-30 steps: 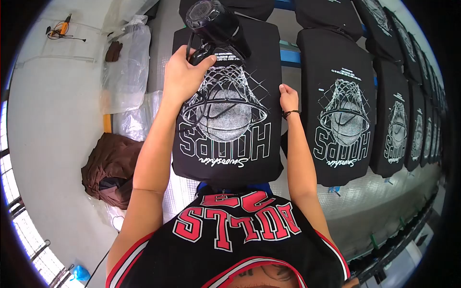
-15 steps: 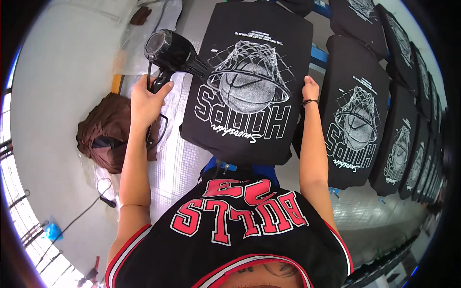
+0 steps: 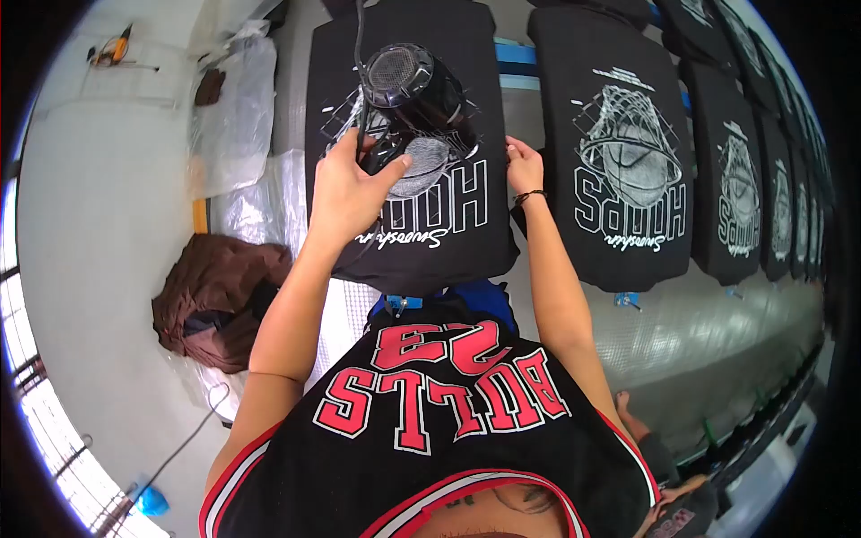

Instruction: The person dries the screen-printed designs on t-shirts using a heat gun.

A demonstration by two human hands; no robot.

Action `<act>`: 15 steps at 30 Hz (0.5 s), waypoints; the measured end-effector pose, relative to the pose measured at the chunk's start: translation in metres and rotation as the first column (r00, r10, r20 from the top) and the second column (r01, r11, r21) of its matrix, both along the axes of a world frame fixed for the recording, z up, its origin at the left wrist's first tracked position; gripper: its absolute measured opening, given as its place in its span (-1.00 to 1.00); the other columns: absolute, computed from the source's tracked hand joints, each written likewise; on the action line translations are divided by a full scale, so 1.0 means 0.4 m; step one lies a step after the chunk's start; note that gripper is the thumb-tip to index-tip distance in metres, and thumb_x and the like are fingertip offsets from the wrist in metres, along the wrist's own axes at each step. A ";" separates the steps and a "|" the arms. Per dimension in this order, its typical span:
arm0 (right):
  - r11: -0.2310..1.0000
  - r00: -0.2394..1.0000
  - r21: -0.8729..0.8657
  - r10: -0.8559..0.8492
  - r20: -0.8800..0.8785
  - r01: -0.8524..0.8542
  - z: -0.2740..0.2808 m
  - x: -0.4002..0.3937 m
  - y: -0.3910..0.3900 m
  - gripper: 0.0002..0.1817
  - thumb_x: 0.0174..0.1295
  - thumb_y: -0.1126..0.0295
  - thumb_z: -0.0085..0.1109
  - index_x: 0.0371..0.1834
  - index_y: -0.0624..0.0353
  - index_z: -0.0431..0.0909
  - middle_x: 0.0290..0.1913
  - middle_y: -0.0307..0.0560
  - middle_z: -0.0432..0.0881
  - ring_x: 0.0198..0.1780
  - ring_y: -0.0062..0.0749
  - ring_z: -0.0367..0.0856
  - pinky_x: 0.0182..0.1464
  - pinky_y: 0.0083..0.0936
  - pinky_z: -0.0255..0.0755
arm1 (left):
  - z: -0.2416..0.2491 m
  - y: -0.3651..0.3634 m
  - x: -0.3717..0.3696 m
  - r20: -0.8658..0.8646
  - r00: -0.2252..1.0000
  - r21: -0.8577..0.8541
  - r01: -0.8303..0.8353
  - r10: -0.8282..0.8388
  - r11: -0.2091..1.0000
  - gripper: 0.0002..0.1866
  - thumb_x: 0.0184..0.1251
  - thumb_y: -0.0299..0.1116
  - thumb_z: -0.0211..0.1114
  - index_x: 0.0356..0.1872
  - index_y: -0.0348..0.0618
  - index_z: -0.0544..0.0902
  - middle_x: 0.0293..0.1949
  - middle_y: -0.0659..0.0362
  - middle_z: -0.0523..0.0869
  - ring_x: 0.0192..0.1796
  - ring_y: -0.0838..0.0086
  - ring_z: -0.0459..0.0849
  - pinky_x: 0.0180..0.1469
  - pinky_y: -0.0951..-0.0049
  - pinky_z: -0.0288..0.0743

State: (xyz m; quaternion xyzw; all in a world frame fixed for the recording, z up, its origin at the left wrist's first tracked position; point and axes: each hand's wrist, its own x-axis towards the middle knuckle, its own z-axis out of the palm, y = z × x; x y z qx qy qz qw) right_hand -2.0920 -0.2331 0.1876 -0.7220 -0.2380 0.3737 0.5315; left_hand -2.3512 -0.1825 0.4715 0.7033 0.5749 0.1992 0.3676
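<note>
Back over the black shirt comes the hair dryer; before, it was off to the left side. It sits above the ball picture, handle pointing down toward the person. The left hand holds that handle tight. The right hand pinches the shirt's right edge.

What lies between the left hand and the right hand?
In the head view, the printed black shirt spans between left hand holding the hair dryer and right hand.

One hair dryer, at least five printed black shirts, one brown bundle.
</note>
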 end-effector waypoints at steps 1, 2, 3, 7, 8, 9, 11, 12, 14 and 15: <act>1.000 0.997 0.007 0.015 -0.071 -0.015 0.021 -0.007 -0.010 -0.69 0.43 0.40 0.09 0.14 0.28 0.65 -0.04 0.02 0.78 -0.02 -0.39 0.72 0.08 -0.45 0.51 | 0.011 0.013 0.016 -0.031 0.999 -0.031 0.011 -0.012 0.999 -0.51 0.05 -0.20 0.58 -0.22 -0.43 0.59 -0.40 -0.01 0.71 -0.34 0.42 0.67 -0.19 0.38 0.55; 1.000 0.995 0.001 0.006 0.095 -0.006 0.045 -0.013 -0.029 -0.71 0.44 0.41 0.06 0.11 0.25 0.66 -0.05 0.04 0.78 -0.01 -0.30 0.74 0.09 -0.41 0.53 | 0.000 0.032 0.021 0.019 0.999 0.028 0.030 -0.030 0.999 -0.52 0.06 -0.19 0.58 -0.23 -0.42 0.59 -0.44 0.02 0.68 -0.38 0.44 0.63 -0.22 0.39 0.53; 0.999 0.966 0.040 -0.016 0.259 0.006 0.054 -0.018 -0.042 -0.72 0.45 0.40 0.05 0.08 0.24 0.67 -0.03 0.05 0.75 0.01 -0.19 0.73 0.12 -0.37 0.53 | 0.000 0.052 0.027 0.048 0.999 0.057 0.022 -0.024 0.998 -0.52 0.06 -0.18 0.58 -0.24 -0.41 0.59 -0.49 0.02 0.65 -0.42 0.45 0.59 -0.29 0.39 0.49; 0.998 0.925 0.065 -0.043 0.378 0.020 0.109 -0.040 -0.041 -0.72 0.42 0.42 0.04 0.06 0.22 0.67 -0.01 0.08 0.70 0.02 -0.07 0.69 0.13 -0.31 0.52 | 0.010 0.191 0.041 -0.117 0.993 0.154 -0.009 0.027 0.988 -0.52 0.08 -0.14 0.56 -0.27 -0.39 0.59 -0.58 0.04 0.58 -0.50 0.45 0.54 -0.37 0.34 0.43; 0.997 0.910 0.080 -0.033 0.414 0.000 0.112 -0.044 -0.033 -0.72 0.41 0.43 0.05 0.07 0.22 0.67 0.00 0.10 0.68 0.02 -0.04 0.68 0.13 -0.30 0.52 | 0.001 0.233 0.041 -0.108 0.994 0.203 0.001 0.021 0.979 -0.51 0.08 -0.12 0.56 -0.27 -0.39 0.60 -0.62 0.05 0.58 -0.53 0.44 0.55 -0.39 0.36 0.44; 0.997 0.909 0.080 -0.031 0.415 -0.002 0.117 -0.046 -0.021 -0.72 0.41 0.43 0.05 0.07 0.22 0.67 0.00 0.10 0.68 0.02 -0.04 0.68 0.13 -0.30 0.52 | 0.003 0.272 0.044 -0.118 0.993 0.302 0.032 0.004 0.953 -0.51 0.07 -0.10 0.56 -0.27 -0.37 0.61 -0.62 0.06 0.62 -0.55 0.44 0.58 -0.39 0.38 0.45; 0.998 0.877 0.062 -0.011 0.481 -0.021 0.129 -0.053 0.005 -0.72 0.39 0.44 0.07 0.08 0.21 0.67 -0.01 0.11 0.68 0.02 0.00 0.67 0.12 -0.28 0.52 | 0.016 0.318 0.025 -0.105 0.993 0.160 -0.042 0.059 0.986 -0.51 0.07 -0.08 0.57 -0.28 -0.34 0.62 -0.58 0.06 0.68 -0.54 0.45 0.61 -0.37 0.40 0.47; 0.997 0.875 0.061 0.006 0.484 -0.041 0.133 -0.054 0.016 -0.72 0.39 0.44 0.07 0.08 0.21 0.67 -0.01 0.11 0.68 0.02 0.00 0.67 0.12 -0.28 0.52 | 0.007 0.340 -0.009 -0.114 0.990 0.164 -0.058 0.078 0.985 -0.53 0.07 -0.07 0.57 -0.32 -0.32 0.63 -0.57 0.08 0.68 -0.54 0.47 0.59 -0.35 0.40 0.48; 0.999 0.859 0.044 -0.001 0.512 -0.025 0.132 -0.048 0.031 -0.72 0.38 0.44 0.08 0.07 0.21 0.68 -0.01 0.09 0.68 0.01 -0.01 0.67 0.11 -0.29 0.53 | 0.011 0.358 -0.083 -0.128 0.983 0.178 -0.110 0.134 0.978 -0.52 0.07 -0.06 0.57 -0.33 -0.32 0.62 -0.57 0.09 0.68 -0.54 0.48 0.59 -0.34 0.40 0.48; 0.997 0.862 0.071 -0.017 0.506 -0.022 0.123 -0.044 0.037 -0.73 0.36 0.45 0.11 0.05 0.19 0.70 -0.02 0.08 0.69 0.00 -0.04 0.68 0.09 -0.31 0.53 | 0.010 0.363 -0.125 -0.146 0.974 0.191 -0.142 0.171 0.971 -0.52 0.07 -0.06 0.57 -0.34 -0.32 0.62 -0.58 0.09 0.67 -0.54 0.48 0.59 -0.34 0.40 0.48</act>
